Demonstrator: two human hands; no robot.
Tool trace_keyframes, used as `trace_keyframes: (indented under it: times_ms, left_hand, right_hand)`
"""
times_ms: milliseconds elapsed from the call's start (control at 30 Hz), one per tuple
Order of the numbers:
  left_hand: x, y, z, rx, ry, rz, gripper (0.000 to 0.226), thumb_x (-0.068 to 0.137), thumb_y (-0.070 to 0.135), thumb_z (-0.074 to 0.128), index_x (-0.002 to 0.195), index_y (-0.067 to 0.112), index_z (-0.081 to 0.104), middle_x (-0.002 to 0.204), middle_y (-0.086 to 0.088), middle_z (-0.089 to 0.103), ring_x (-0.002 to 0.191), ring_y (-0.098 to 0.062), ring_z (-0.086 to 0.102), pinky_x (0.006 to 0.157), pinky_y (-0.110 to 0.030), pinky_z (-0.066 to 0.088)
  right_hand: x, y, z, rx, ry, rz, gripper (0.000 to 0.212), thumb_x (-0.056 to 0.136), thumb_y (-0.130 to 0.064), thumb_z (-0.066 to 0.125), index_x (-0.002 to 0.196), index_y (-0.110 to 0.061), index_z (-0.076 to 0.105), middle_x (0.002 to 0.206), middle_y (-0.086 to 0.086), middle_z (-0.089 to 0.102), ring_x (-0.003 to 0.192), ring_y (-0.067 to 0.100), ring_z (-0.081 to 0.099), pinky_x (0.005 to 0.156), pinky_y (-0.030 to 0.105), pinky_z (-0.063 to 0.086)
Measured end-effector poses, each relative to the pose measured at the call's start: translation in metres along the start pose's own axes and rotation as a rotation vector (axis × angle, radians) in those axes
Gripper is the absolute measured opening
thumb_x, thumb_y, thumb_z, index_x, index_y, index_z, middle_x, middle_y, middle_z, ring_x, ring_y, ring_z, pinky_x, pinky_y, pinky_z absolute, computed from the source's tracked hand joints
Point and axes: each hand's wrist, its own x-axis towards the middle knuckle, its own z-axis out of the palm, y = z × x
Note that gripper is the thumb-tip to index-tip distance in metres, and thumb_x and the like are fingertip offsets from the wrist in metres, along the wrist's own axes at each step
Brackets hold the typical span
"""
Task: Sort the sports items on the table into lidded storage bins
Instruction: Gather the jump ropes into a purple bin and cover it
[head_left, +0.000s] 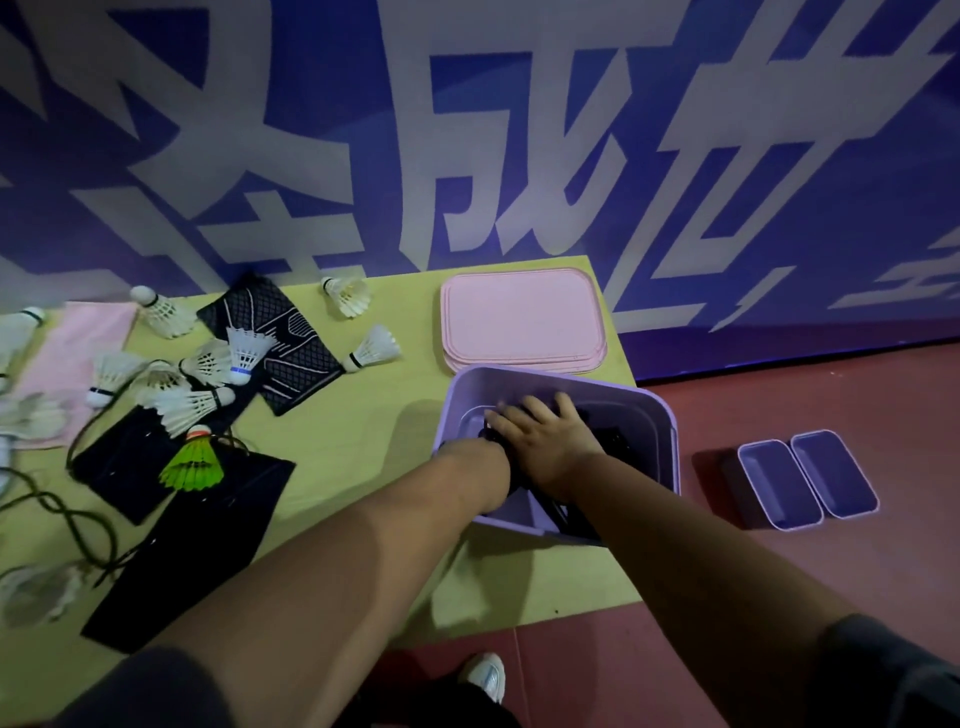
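Observation:
A purple storage bin (662, 415) stands at the right edge of the yellow table (363, 415). Both my arms reach into it. My right hand (545, 431) lies flat, fingers spread, pressing on a dark item (613, 441) inside the bin. My left hand is hidden below the bin's rim and under my right hand; only its wrist (478, 462) shows. White shuttlecocks (244, 353), a green shuttlecock (195, 465) and black patterned sleeves (291, 343) lie on the table's left part.
A stack of pink lids (522, 317) lies behind the bin. A pink cloth (72, 353) and a dark cord (78, 519) lie at the far left. Two small purple trays (808, 483) sit on the red floor to the right. A blue banner wall stands behind.

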Motion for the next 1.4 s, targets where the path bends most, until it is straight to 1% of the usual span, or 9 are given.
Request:
trace_keyframes:
  times_ms: [100, 233, 333, 467, 633, 800, 1000, 1133, 1400]
  left_hand:
    - [-0.002, -0.003, -0.009, -0.136, 0.006, -0.054, 0.049, 0.09, 0.012, 0.063, 0.136, 0.01, 0.05, 0.144, -0.008, 0.048, 0.131, -0.029, 0.047, 0.102, -0.045, 0.042]
    - [-0.02, -0.021, -0.016, -0.293, 0.351, 0.025, 0.029, 0.095, 0.009, 0.046, 0.122, 0.007, 0.057, 0.123, -0.013, 0.062, 0.114, -0.03, 0.058, 0.089, -0.037, 0.045]
    - [-0.034, -0.053, -0.024, -0.61, 0.603, 0.011, 0.017, 0.089, 0.009, 0.046, 0.099, 0.014, 0.058, 0.099, -0.013, 0.066, 0.093, -0.034, 0.06, 0.073, -0.036, 0.046]
    - [-0.052, -0.101, -0.025, -0.937, 0.781, -0.025, 0.023, 0.089, 0.008, 0.043, 0.105, 0.017, 0.058, 0.098, -0.006, 0.067, 0.089, -0.028, 0.06, 0.078, -0.039, 0.051]
    - [-0.093, -0.175, -0.009, -1.171, 0.856, -0.167, 0.021, 0.094, 0.011, 0.041, 0.107, 0.024, 0.052, 0.099, 0.0, 0.066, 0.088, -0.022, 0.061, 0.077, -0.036, 0.05]
    - [-0.151, -0.271, 0.028, -1.342, 0.911, -0.24, 0.02, 0.088, 0.012, 0.051, 0.091, 0.032, 0.052, 0.092, -0.002, 0.068, 0.087, -0.023, 0.063, 0.081, -0.04, 0.048]
    - [-0.219, -0.387, 0.084, -1.556, 0.866, -0.297, 0.027, 0.087, -0.001, 0.042, 0.092, 0.022, 0.055, 0.087, -0.004, 0.069, 0.074, -0.019, 0.06, 0.069, -0.03, 0.046]
    - [-0.244, -0.458, 0.12, -1.572, 0.849, -0.315, 0.027, 0.088, -0.002, 0.04, 0.097, 0.014, 0.059, 0.09, -0.005, 0.07, 0.075, -0.02, 0.061, 0.067, -0.029, 0.047]
    - [-0.23, -0.542, 0.179, -1.55, 0.742, -0.328, 0.021, 0.09, 0.001, 0.046, 0.095, 0.015, 0.06, 0.097, -0.004, 0.068, 0.084, -0.016, 0.061, 0.064, -0.022, 0.043]
  right_hand:
    - [-0.007, 0.003, -0.008, 0.035, 0.094, 0.03, 0.071, 0.095, -0.042, 0.043, 0.156, -0.029, 0.009, 0.161, -0.007, 0.02, 0.139, 0.026, 0.023, 0.107, 0.054, 0.016]
    - [-0.024, 0.006, -0.016, 0.255, 0.292, 0.058, 0.064, 0.086, -0.05, 0.039, 0.147, -0.03, 0.042, 0.151, -0.008, 0.044, 0.132, 0.024, 0.043, 0.1, 0.047, 0.034]
    - [-0.032, 0.004, -0.03, 0.476, 0.508, 0.084, 0.047, 0.084, -0.032, 0.046, 0.126, -0.021, 0.065, 0.128, 0.0, 0.064, 0.113, 0.027, 0.06, 0.091, 0.043, 0.048]
    - [-0.025, -0.018, -0.079, 0.694, 0.703, 0.132, 0.031, 0.086, -0.01, 0.053, 0.112, -0.014, 0.069, 0.109, 0.003, 0.067, 0.103, 0.025, 0.058, 0.091, 0.037, 0.046]
    - [0.007, -0.09, -0.151, 0.766, 0.768, -0.005, 0.031, 0.087, -0.009, 0.058, 0.115, -0.019, 0.068, 0.11, 0.0, 0.06, 0.106, 0.019, 0.052, 0.093, 0.026, 0.038]
    - [0.05, -0.196, -0.213, 0.831, 0.682, -0.205, 0.034, 0.085, -0.013, 0.06, 0.117, -0.021, 0.067, 0.11, 0.0, 0.057, 0.108, 0.019, 0.053, 0.097, 0.032, 0.042]
    - [0.098, -0.321, -0.258, 0.827, 0.51, -0.339, 0.035, 0.087, -0.012, 0.06, 0.12, -0.021, 0.064, 0.114, 0.0, 0.052, 0.107, 0.014, 0.053, 0.095, 0.022, 0.037]
    - [0.136, -0.388, -0.266, 0.809, 0.376, -0.319, 0.036, 0.087, -0.015, 0.061, 0.122, -0.022, 0.062, 0.116, 0.0, 0.05, 0.099, 0.018, 0.057, 0.096, 0.035, 0.045]
    - [0.188, -0.46, -0.258, 0.798, 0.235, -0.213, 0.032, 0.09, -0.011, 0.059, 0.12, -0.02, 0.063, 0.116, 0.003, 0.053, 0.103, 0.017, 0.056, 0.095, 0.029, 0.044]
